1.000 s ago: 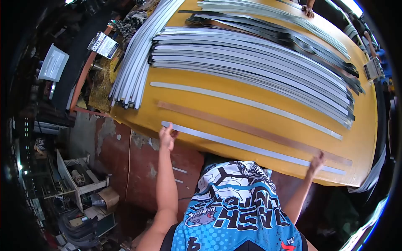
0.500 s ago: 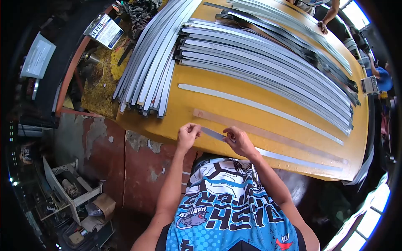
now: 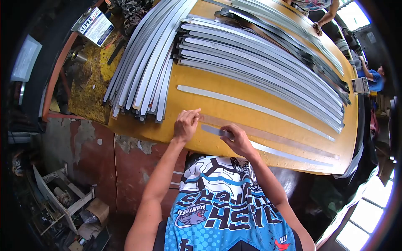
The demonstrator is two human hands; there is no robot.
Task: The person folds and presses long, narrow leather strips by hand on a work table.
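Note:
A long grey-white strip [image 3: 284, 156] runs along the near edge of the yellow table [image 3: 184, 144]; my right hand [image 3: 235, 138] pinches it close to its rounded left end. My left hand [image 3: 187, 124] is off that strip, fingers together at the left end of a brown translucent strip [image 3: 268, 136] lying flat; whether it grips anything is too small to tell. Beyond, a single pale strip [image 3: 255, 108] lies apart. Farther back is a wide row of grey and black strips [image 3: 259, 67]. A bundle of similar strips [image 3: 146, 62] hangs over the table's left edge.
A labelled can [image 3: 96, 27] stands on a stained surface [image 3: 90, 94] at the left. At the table's far side, another person's hand [image 3: 318, 29] touches the edge. A person in blue [image 3: 375, 79] is at the right. A wooden rack [image 3: 69, 201] stands lower left.
My left hand has let go of the near strip's end and moved up a little. My right hand still holds the strip. The whole view has shifted slightly.

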